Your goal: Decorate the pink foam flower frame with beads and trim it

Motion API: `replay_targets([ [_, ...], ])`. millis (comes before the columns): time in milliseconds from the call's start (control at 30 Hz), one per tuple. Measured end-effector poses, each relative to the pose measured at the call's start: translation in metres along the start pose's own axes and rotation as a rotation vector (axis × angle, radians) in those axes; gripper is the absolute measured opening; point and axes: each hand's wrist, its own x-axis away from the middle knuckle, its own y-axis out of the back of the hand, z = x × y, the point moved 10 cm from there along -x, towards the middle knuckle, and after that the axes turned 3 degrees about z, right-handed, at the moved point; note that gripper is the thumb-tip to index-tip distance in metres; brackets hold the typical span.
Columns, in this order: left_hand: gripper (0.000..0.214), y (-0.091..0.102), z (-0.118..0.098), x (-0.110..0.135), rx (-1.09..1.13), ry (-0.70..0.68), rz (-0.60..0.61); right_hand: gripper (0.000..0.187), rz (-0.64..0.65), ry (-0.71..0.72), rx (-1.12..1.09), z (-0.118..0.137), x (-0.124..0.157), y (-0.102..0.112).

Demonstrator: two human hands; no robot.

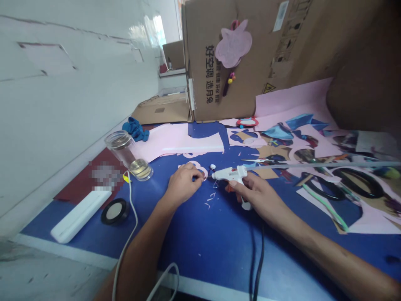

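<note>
Now the right hand is gripping a glue gun, while the left hand, palm-down, is pinching a pink scalloped cutout.

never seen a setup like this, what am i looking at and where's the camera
There's no machine here, just a person's two bare hands. The single picture comes from a camera worn on their head, looking forward and down. The right hand holds a white glue gun, its tip close to the left hand. The left fingers are at a pink cutout; their exact grip is unclear. On the blue table are a glass container, scissors and pink paper. Behind stands a cardboard box.
</note>
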Motion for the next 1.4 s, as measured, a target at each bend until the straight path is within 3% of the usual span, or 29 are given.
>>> replay_targets([
  [667, 0.021, 0.001, -0.001, -0.001, -0.009, 0.028, 0.014, 0.039, -0.096, 0.103, 0.102, 0.02, 0.0, -0.005],
  [1400, 0.022, 0.001, -0.002, -0.003, -0.025, 0.01, 0.008, 0.033, -0.025, 0.141, 0.147, 0.024, 0.0, -0.019],
])
